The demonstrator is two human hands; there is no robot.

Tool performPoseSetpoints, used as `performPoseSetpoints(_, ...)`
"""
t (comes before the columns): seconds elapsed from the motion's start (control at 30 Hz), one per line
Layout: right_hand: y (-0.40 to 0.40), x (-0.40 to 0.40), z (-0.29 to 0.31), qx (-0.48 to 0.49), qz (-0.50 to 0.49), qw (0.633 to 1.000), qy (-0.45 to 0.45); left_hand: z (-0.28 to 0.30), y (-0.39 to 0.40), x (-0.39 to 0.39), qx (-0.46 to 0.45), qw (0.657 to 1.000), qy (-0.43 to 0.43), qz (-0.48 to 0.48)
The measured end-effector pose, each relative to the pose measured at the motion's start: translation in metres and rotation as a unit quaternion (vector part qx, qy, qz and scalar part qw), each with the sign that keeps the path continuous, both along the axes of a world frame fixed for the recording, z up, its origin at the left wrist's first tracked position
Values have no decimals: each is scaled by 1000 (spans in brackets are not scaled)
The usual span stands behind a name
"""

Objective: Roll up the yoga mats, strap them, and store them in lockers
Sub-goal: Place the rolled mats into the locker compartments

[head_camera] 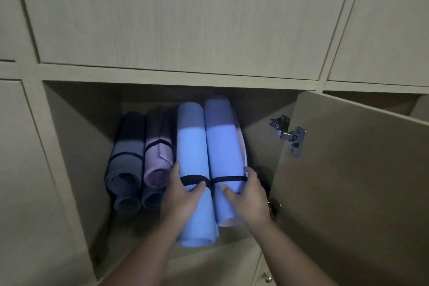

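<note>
Nearest the camera, two forearms reached up into an open locker compartment (76,146). The left hand (183,195) gripped the left blue mat (193,153) — fingers curled round its left side, thumb laid across the top at the black strap (195,179). The right hand (248,195) gripped the right blue mat (222,151), fingers wrapped round its right side at a second black strap (228,179) and thumb resting on the roll's top surface.

Both blue mats lay rolled, side by side and touching, lengthwise in the compartment, with their near ends projecting past the front edge of the shelf. The right roll showed a paler, pinkish underside at its near end.

To the left, further inside, lay a pink mat (159,160) and a grey mat (126,160), each rolled and bound with a dark strap. Each rested on another rolled mat — only the ends of these lower rolls were visible.

The locker door (348,181) stood open on the right, carried by a metal hinge (289,133). Above the compartment, a closed door (181,14) covered the upper locker.
</note>
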State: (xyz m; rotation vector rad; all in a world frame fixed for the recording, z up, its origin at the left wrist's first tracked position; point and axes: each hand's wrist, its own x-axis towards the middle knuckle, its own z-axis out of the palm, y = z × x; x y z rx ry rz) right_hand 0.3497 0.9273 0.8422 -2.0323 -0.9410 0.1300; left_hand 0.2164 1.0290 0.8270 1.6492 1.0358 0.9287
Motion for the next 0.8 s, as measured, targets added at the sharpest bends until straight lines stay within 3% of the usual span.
performPoseSetpoints(0.13,32,4,3,-51,138,988,-50,6,21,7,123,992,28,18)
performPoseSetpoints(0.23,49,12,-1,-90,200,967,-126,-1,26,8,209,972,62,-90)
performPoseSetpoints(0.4,52,32,-4,-52,241,956,-161,-17,32,2,245,935,142,-212)
performPoseSetpoints(0.47,48,36,-8,-62,228,953,-190,-18,35,0,268,923,164,-221)
performPoseSetpoints(0.67,48,39,-2,-143,42,935,-321,2,43,13,320,926,133,-147)
performPoseSetpoints(0.8,51,37,12,-210,17,931,-298,4,59,28,359,923,129,-51)
